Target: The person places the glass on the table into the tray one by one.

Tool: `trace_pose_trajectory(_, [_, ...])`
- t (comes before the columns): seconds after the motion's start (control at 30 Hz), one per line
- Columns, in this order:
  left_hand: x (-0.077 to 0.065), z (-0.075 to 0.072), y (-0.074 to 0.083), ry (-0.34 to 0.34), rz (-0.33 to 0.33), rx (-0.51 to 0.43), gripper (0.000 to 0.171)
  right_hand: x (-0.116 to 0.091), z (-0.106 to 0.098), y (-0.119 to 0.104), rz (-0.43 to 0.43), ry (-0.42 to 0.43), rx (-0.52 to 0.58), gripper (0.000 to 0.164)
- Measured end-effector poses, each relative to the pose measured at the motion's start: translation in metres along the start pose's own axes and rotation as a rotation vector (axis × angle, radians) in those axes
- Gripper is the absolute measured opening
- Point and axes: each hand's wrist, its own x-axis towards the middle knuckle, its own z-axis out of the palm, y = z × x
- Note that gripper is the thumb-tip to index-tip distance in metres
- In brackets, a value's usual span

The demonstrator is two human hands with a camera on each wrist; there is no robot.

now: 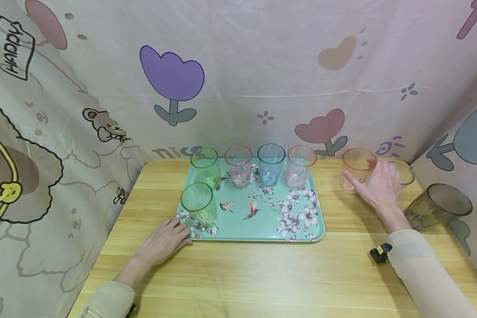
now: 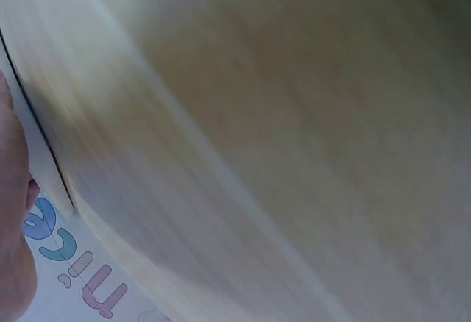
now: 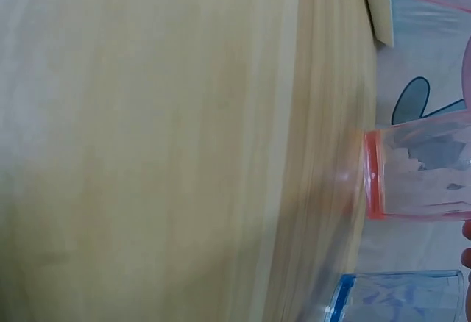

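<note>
In the head view my right hand (image 1: 381, 185) is at an orange glass (image 1: 359, 161) right of the tray, its thumb across the front and fingers along the right side. The right wrist view shows that glass (image 3: 419, 167) with a red-orange base; fingertips (image 3: 466, 245) show at the edge, beside a blue-based glass (image 3: 401, 296). My left hand (image 1: 164, 240) rests at the near left corner of the mint floral tray (image 1: 238, 229), fingers loosely bent; only part of the hand (image 2: 13, 212) shows in the left wrist view.
On the tray stand two green glasses (image 1: 198, 203), two pink-rimmed glasses (image 1: 239, 165) and a blue glass (image 1: 271, 165). Past my right hand are a clear dark-rimmed glass (image 1: 405, 174) and a tilted-looking brown glass (image 1: 437, 205). A printed cloth (image 1: 238, 66) hangs behind the wooden table (image 1: 254, 278).
</note>
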Motion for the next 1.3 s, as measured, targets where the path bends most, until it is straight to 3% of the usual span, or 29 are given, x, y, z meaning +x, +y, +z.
trace_pose_trajectory(0.53, [0.000, -0.001, 0.001, -0.009, -0.007, -0.007, 0.025, -0.006, 0.000, -0.003, -0.043, 0.025, 0.025, 0.084])
trace_pose_trajectory(1.1, [0.000, 0.000, 0.001, -0.010, -0.005, 0.006, 0.025, -0.019, -0.011, -0.019, -0.044, 0.066, 0.129, 0.078])
trace_pose_trajectory(1.3, [0.001, 0.000, 0.000, -0.004, -0.002, 0.006, 0.024, -0.025, -0.013, -0.025, -0.070, 0.112, 0.150, 0.078])
